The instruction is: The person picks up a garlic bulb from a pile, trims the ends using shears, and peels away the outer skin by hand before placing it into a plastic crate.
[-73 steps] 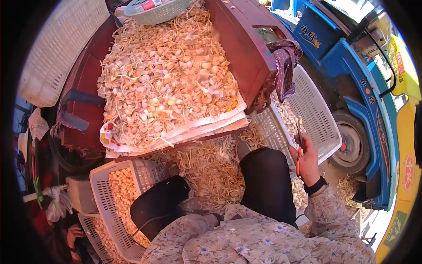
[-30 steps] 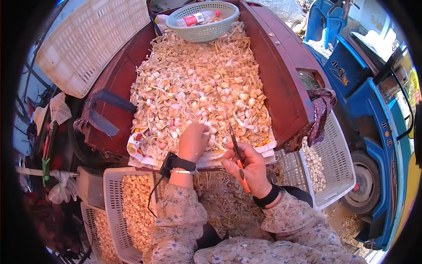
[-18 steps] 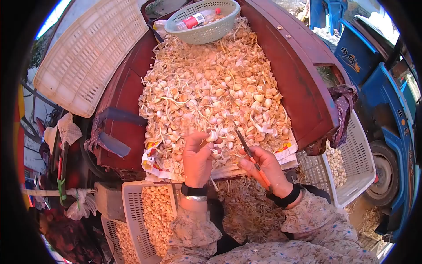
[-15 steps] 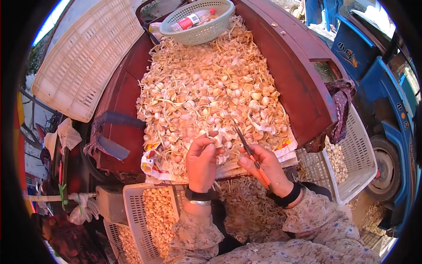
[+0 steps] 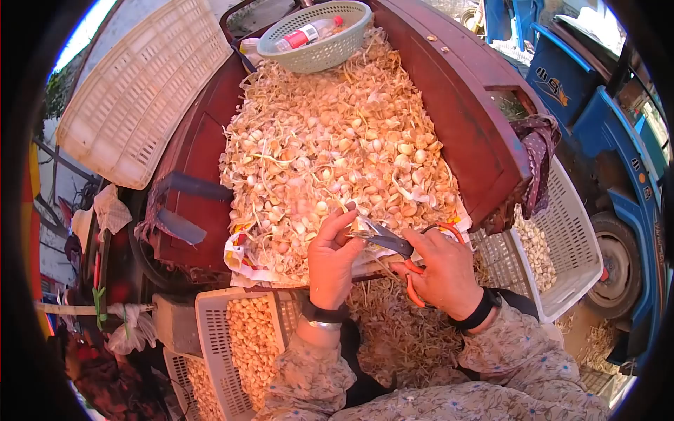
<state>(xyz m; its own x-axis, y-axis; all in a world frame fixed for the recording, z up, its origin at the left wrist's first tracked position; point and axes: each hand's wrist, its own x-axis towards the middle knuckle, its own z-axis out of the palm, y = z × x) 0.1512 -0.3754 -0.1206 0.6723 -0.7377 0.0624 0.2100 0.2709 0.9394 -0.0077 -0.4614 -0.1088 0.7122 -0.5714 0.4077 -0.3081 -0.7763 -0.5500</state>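
Observation:
My right hand (image 5: 448, 272) grips scissors with orange handles (image 5: 394, 243), their dark blades pointing left over the near edge of the garlic heap. Just left of the blades, my left hand (image 5: 331, 263) is closed in a pinch on a pale piece of garlic (image 5: 359, 226), mostly hidden by fingers and blades. Beyond both hands spreads the heap of loose garlic (image 5: 330, 147), with dry skins and stems mixed in. It lies on printed sheeting (image 5: 242, 263) between dark red side panels (image 5: 456, 119).
A pale green basket (image 5: 316, 56) with a red-labelled bottle (image 5: 309, 34) sits atop the heap's far end. Crates of garlic stand at lower left (image 5: 210, 330) and right (image 5: 572, 245). An upright crate (image 5: 140, 91) leans at left. A blue vehicle (image 5: 618, 168) is at right.
The scissors have swung from pointing away at the heap to pointing left, and their orange handles now show around my right hand. My left hand has shifted slightly right, closer to the blades.

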